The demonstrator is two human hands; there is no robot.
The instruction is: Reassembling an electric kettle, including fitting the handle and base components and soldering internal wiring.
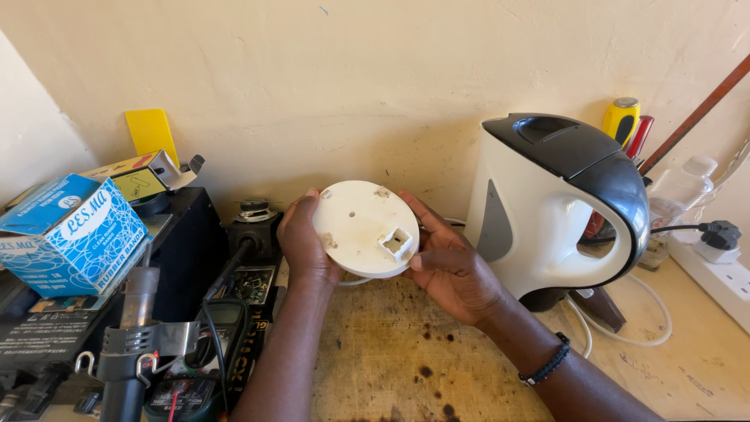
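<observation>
Round white kettle base: held up on edge above the middle of the desk, its flat underside with a square socket facing the viewer. Left hand grips its left rim, fingers curled behind, thumb on the upper edge. Right hand clasps the right rim, thumb pressed at the lower right edge, fingers behind.

White and black kettle: upright, just right of the hands, near the desk's back edge.

Blue box: left end, atop black gear.

Power strip: far right edge.
</observation>
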